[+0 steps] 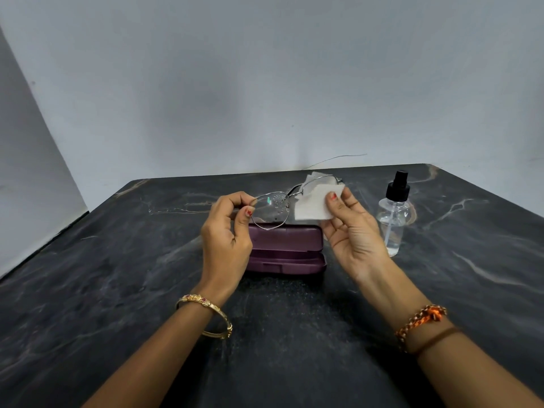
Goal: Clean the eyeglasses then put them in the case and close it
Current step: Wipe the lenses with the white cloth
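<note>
Left hand (226,231) pinches the eyeglasses (272,210) at the lens rim, above the closed purple case (287,250); right hand (350,231) pinches a white cloth (312,203) over the other lens

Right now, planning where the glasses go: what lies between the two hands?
Head view: the closed purple case on the table, below the held eyeglasses.
</note>
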